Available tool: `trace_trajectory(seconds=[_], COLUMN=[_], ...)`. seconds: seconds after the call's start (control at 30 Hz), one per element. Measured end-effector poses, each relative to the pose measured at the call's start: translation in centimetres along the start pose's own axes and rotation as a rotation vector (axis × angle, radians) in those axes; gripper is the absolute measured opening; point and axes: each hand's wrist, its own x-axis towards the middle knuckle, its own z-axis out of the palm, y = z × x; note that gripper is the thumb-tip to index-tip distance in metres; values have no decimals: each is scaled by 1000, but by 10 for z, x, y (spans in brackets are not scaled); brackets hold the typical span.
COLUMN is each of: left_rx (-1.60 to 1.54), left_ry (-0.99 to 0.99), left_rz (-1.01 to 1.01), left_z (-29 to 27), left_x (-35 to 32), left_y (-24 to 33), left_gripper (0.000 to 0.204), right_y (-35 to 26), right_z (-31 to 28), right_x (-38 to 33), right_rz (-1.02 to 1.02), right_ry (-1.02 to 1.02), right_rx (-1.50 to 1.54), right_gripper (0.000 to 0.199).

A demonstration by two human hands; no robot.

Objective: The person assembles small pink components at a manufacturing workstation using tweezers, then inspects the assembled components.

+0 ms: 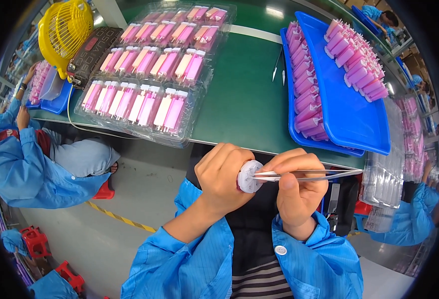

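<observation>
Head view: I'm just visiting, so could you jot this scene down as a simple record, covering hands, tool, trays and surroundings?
Left hand: left hand curled around a white-faced round piece
Right hand: right hand gripping metal tweezers
Tweezer tips: at the piece's white face
Table: green table
Left on table: clear plastic tray of pink-and-cream pieces
Right on table: overlapping blue trays with pink pieces
Far left: yellow fan
</observation>
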Motion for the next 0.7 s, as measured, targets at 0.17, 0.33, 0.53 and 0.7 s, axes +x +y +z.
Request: trace_trajectory(seconds=[0.17, 0.33, 0.53, 0.7], left_rx=[41, 47, 79, 88], left_ry=[41, -7, -4, -5], left_rz=[43, 27, 27, 35], left_z=[-1, -4, -4, -4], left_x=[-2, -4, -4, -5], left_y=[-3, -4, -4, -5], left_gripper=[26, 23, 22, 22], right_y=[1, 3, 3, 5], right_z=[3, 5, 4, 4], right_x=[0, 0, 0, 1], right_rz=[27, 35, 43, 31], right_ry=[2, 4, -8, -13], right_rx=[17, 20, 34, 29], right_gripper=[15, 14, 12, 12])
